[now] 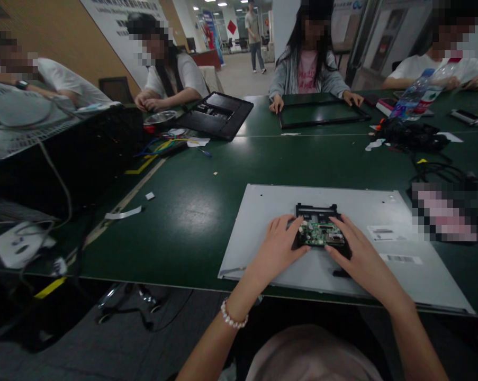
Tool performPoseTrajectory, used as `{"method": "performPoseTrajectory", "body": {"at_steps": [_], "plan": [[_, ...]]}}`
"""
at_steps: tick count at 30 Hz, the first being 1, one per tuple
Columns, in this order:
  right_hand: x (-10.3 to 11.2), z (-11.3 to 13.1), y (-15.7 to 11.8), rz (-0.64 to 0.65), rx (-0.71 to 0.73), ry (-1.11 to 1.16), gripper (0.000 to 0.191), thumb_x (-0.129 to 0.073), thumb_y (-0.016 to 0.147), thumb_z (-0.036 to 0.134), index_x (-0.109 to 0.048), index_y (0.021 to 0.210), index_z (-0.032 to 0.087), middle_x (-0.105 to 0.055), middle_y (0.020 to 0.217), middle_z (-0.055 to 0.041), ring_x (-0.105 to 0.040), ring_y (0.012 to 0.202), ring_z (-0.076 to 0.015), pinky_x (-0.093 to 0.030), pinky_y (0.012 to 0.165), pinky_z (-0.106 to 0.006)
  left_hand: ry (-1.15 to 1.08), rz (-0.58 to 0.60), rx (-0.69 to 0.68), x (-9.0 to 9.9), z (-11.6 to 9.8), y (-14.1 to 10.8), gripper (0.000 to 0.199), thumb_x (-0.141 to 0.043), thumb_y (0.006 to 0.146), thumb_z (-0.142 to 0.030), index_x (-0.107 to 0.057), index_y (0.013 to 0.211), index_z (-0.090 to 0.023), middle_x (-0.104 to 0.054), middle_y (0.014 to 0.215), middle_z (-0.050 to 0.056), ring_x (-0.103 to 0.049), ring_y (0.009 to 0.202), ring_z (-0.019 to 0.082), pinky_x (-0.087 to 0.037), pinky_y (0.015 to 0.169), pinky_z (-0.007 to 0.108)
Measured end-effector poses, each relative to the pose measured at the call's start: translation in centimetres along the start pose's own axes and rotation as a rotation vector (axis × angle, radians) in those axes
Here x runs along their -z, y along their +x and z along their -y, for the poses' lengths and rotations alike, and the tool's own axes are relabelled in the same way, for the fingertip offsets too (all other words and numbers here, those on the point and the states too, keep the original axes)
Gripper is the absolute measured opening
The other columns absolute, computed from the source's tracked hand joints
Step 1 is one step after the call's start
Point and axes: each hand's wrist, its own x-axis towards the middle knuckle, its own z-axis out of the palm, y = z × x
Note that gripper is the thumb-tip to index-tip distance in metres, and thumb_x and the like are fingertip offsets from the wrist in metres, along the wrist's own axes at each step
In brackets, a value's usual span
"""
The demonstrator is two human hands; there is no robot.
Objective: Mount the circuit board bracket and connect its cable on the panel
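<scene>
Between my two hands is a green circuit board with small components, set in a black plastic housing. My left hand grips its left side, thumb and fingers on the edge. On the other side my right hand holds the right edge in the same way. Beneath lies a large light-grey flat panel with white barcode labels on its right part. A small dark strip rests on the panel under my right hand.
Across the green table, one person holds a black frame. A black panel with an opening lies near another seated person. Bottles, dark cables and a blurred pink object are at right. A dark case stands left.
</scene>
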Motion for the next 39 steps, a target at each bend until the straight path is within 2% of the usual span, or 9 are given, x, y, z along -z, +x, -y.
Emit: {"method": "performPoseTrajectory", "body": {"at_steps": [5,9,17,22,31,39], "plan": [[-0.3,-0.5,1.2,-0.005,-0.012,-0.019,0.065,-0.051,0.091,0.045,-0.031,0.149,0.023,-0.03,0.157,-0.0141,-0.03,0.144,-0.0316,-0.032,0.115,-0.055,0.075,0.023,-0.029,-0.3,0.6,1.1,0.061,-0.062,0.088,-0.038,-0.041,0.141,-0.017,-0.041,0.146,0.016,-0.037,0.137,0.031,-0.029,0.115,0.048],[-0.9,0.0,2.5,0.009,-0.008,-0.005,0.064,-0.051,0.092,0.043,-0.032,0.149,0.022,-0.029,0.158,-0.0145,-0.029,0.145,-0.0312,-0.032,0.115,-0.055,0.107,0.048,-0.024,0.0,1.8,1.6,0.06,-0.057,0.091,-0.04,-0.038,0.144,-0.017,-0.037,0.151,0.018,-0.033,0.142,0.03,-0.024,0.117,0.049],[-3.2,1.8,3.8,0.024,0.008,0.013,0.061,-0.051,0.091,0.041,-0.036,0.147,0.021,-0.028,0.158,-0.0152,-0.028,0.145,-0.0315,-0.031,0.115,-0.054,0.13,0.075,0.021,1.0,4.5,0.6,0.061,-0.057,0.091,-0.039,-0.039,0.144,-0.015,-0.036,0.153,0.018,-0.034,0.142,0.03,-0.024,0.117,0.049],[-3.4,1.9,3.8,0.046,0.005,0.016,0.06,-0.049,0.092,0.042,-0.036,0.147,0.02,-0.027,0.158,-0.0152,-0.027,0.146,-0.0304,-0.029,0.116,-0.053,0.166,0.069,0.031,1.0,4.5,0.3,0.059,-0.057,0.091,-0.039,-0.041,0.143,-0.016,-0.037,0.152,0.017,-0.037,0.14,0.03,-0.027,0.116,0.05],[-2.4,2.4,3.6,0.124,0.007,-0.016,0.063,-0.048,0.094,0.044,-0.034,0.149,0.019,-0.019,0.162,-0.0155,-0.022,0.147,-0.0303,-0.025,0.118,-0.05,0.207,0.065,0.051,1.0,3.8,-0.3,0.06,-0.056,0.092,-0.039,-0.039,0.145,-0.016,-0.036,0.154,0.015,-0.035,0.142,0.029,-0.027,0.118,0.048],[-2.6,1.8,3.4,0.088,0.036,0.004,0.061,-0.05,0.093,0.043,-0.038,0.147,0.018,-0.026,0.159,-0.0163,-0.027,0.146,-0.0301,-0.028,0.117,-0.051,0.211,0.049,0.055,0.4,3.9,-0.5,0.061,-0.056,0.092,-0.042,-0.04,0.145,-0.015,-0.037,0.154,0.013,-0.035,0.142,0.028,-0.026,0.118,0.046]]}}
